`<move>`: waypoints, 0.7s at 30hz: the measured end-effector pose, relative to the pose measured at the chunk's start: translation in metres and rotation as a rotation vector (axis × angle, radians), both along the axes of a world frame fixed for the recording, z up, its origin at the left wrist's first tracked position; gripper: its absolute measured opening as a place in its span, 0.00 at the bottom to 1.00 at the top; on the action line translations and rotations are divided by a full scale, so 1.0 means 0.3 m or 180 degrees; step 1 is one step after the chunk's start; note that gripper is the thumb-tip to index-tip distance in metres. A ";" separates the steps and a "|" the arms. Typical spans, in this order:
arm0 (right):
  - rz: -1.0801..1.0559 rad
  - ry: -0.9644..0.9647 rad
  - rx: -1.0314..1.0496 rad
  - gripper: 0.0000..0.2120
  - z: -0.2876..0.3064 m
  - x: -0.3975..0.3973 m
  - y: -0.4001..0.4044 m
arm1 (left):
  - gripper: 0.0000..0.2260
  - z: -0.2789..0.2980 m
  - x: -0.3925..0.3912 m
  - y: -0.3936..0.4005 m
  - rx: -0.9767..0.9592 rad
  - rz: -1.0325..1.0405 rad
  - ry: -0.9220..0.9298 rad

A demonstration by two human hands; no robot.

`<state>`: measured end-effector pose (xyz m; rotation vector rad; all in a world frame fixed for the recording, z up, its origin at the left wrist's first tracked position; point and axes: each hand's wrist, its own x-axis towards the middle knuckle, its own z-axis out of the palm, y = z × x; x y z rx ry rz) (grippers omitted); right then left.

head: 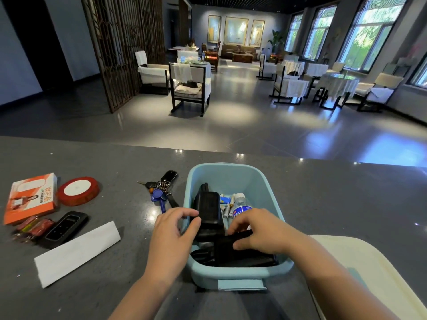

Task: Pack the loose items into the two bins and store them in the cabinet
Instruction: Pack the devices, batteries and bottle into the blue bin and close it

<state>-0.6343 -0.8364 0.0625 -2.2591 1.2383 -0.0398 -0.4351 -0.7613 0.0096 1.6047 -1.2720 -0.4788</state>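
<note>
A light blue bin (228, 175) stands on the grey counter in front of me. Inside it lie a black pouch (208, 205), a small water bottle (241, 205), a few small tubes (227, 210) and a black flat item (240, 255). My left hand (172, 239) curls over the bin's left rim, its thumb against the black pouch. My right hand (258, 230) grips the black flat item inside the bin. A cream bin (360, 262) sits at the lower right, partly behind my right forearm.
Left of the blue bin lie a bunch of keys (161, 190), a red tape roll (78, 191), an orange WiFi box (31, 197), a black device (65, 228), red snack packets (34, 228) and a white paper strip (77, 252). Beyond the counter edge (231, 153) is a lounge.
</note>
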 end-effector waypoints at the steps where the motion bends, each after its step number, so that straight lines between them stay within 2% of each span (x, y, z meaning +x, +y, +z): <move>1: -0.0022 0.0039 -0.0028 0.11 -0.005 0.003 0.009 | 0.05 -0.003 0.000 0.004 -0.0003 -0.0008 -0.0049; 4: -0.0175 -0.0063 -0.0319 0.12 -0.001 0.031 0.037 | 0.07 0.001 0.000 0.017 0.0003 -0.0022 -0.0013; 7: -0.0420 -0.0931 -0.0655 0.11 0.037 0.120 0.086 | 0.07 0.017 0.025 0.040 -0.0132 0.0194 0.0161; 10: -0.0271 -0.1576 -0.0680 0.11 0.066 0.256 0.150 | 0.08 0.027 0.083 0.088 -0.0144 0.0565 0.0232; 15: 0.0342 -0.1768 -0.0769 0.15 0.037 0.429 0.245 | 0.12 -0.005 0.197 0.240 -0.0258 0.1234 0.0168; 21: 0.0576 -0.1582 -0.0518 0.15 -0.098 0.593 0.330 | 0.10 -0.097 0.369 0.420 0.0262 0.1687 0.0131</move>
